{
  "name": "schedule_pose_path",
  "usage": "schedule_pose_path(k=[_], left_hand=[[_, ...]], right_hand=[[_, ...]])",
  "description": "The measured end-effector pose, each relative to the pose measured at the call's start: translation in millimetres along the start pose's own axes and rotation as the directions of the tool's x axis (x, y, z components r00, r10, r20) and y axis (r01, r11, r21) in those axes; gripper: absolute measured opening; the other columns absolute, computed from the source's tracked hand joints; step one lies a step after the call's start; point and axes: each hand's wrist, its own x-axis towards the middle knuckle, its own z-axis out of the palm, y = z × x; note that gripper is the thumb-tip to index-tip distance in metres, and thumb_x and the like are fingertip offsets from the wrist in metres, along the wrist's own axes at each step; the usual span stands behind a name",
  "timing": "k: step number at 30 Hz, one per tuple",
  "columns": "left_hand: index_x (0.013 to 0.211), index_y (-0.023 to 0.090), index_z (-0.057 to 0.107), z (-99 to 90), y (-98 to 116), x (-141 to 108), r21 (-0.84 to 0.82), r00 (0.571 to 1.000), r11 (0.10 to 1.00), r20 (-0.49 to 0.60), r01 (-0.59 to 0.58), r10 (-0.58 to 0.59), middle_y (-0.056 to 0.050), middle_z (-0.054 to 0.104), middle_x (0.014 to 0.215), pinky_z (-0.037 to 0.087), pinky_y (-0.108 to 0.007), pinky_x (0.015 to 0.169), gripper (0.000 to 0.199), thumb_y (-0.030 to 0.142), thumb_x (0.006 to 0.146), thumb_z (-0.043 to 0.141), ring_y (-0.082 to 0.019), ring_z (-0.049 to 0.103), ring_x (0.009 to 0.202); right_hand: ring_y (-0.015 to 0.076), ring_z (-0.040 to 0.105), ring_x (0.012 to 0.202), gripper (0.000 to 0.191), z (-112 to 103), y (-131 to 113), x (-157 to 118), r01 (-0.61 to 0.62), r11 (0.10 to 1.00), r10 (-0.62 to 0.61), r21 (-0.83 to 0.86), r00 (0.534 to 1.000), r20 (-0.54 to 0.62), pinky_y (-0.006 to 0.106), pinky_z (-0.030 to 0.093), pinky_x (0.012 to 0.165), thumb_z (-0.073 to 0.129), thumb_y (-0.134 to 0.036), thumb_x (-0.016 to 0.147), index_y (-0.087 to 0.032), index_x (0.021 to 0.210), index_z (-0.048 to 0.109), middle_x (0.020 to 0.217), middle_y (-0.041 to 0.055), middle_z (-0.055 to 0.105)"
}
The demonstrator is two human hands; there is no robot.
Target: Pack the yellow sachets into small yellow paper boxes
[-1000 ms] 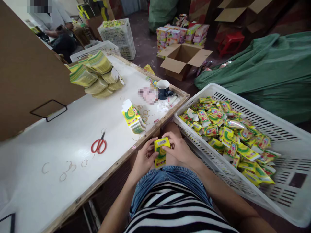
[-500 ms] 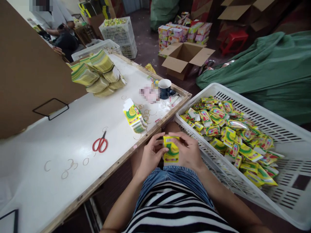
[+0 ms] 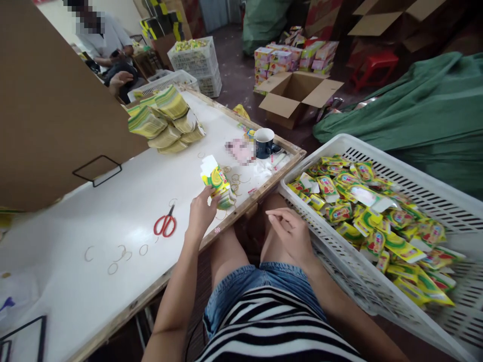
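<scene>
My left hand (image 3: 203,212) reaches over the table edge to a small stack of flat yellow-green printed cartons (image 3: 219,185). Its thumb and fingers close on the near left edge of the top carton; whether that carton is lifted off the stack, I cannot tell. Over my lap, my right hand (image 3: 291,232) is empty, fingers loosely stretched and a little apart. To its right stands a white plastic basket (image 3: 462,221) with many filled yellow packets (image 3: 372,216) in it. One packet with a white, shiny side (image 3: 372,197) lies on top of the heap.
On the white table (image 3: 113,213) lie red-handled scissors (image 3: 165,223), several rubber bands (image 3: 143,250) and bundled cartons (image 3: 166,120). A dark mug (image 3: 263,145) stands near the corner. Beyond are an open cardboard box (image 3: 290,103), a green sack (image 3: 415,105) and a seated person (image 3: 109,48).
The yellow packet that both hands held over my lap has left them. My left hand has moved forward-left to the carton stack, and a shiny white-sided packet now shows on the basket's heap.
</scene>
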Motion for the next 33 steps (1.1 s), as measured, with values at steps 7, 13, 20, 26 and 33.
schedule_pose_path(k=[7,13,20,26,33], left_hand=[[0.120,0.017,0.068,9.4,32.0,-57.1,-0.162,0.750,0.742,-0.294,-0.650,0.593,-0.012,0.074,0.120,0.058,-0.039,0.098,0.031,0.009,0.093,0.053,-0.024,0.066,0.119],[0.137,0.025,0.057,28.7,60.8,-101.2,-0.651,0.899,0.625,-0.251,-0.432,0.359,-0.012,0.057,0.145,0.050,-0.042,0.109,0.045,0.015,0.093,0.060,-0.025,0.054,0.134],[0.126,0.021,0.065,28.4,69.2,-90.7,-0.905,0.910,0.159,0.408,0.394,0.074,-0.015,0.070,0.127,0.054,-0.045,0.100,0.067,0.067,0.078,0.066,-0.033,0.062,0.124],[0.129,0.020,0.060,25.8,78.0,-94.6,-0.905,0.909,0.139,0.412,0.402,0.057,-0.016,0.070,0.123,0.054,-0.041,0.095,0.076,0.065,0.069,0.076,-0.032,0.064,0.119],[0.115,0.019,0.066,29.8,80.4,-94.1,-0.924,0.938,0.161,0.341,0.348,-0.068,-0.009,0.076,0.105,0.056,-0.032,0.084,0.045,0.046,0.081,0.075,-0.023,0.072,0.097]], right_hand=[[0.0156,0.057,0.059,0.045,19.8,-0.8,10.7,-0.412,0.772,0.359,0.484,0.911,0.203,0.028,0.046,0.057,0.061,-0.060,0.086,-0.019,0.096,0.076,0.075,0.0040,0.073],[0.0208,0.069,0.085,0.037,2.6,3.3,-8.3,-0.406,0.751,0.422,0.521,0.902,0.095,0.033,0.055,0.080,0.076,-0.051,0.077,-0.020,0.097,0.073,0.091,0.0054,0.076],[0.0213,0.070,0.081,0.034,13.2,-6.3,-22.6,-0.408,0.760,0.345,0.506,0.913,0.219,0.034,0.057,0.074,0.076,-0.050,0.078,-0.019,0.090,0.068,0.088,0.0075,0.075],[0.0241,0.070,0.089,0.046,11.4,-8.0,-25.6,-0.414,0.778,0.342,0.472,0.910,0.235,0.037,0.058,0.080,0.079,-0.057,0.072,-0.018,0.096,0.072,0.097,0.0106,0.076],[0.0208,0.068,0.077,0.040,10.2,-10.7,-28.7,-0.402,0.818,0.333,0.411,0.914,0.231,0.033,0.056,0.070,0.081,-0.051,0.072,-0.017,0.091,0.073,0.086,0.0075,0.074]])
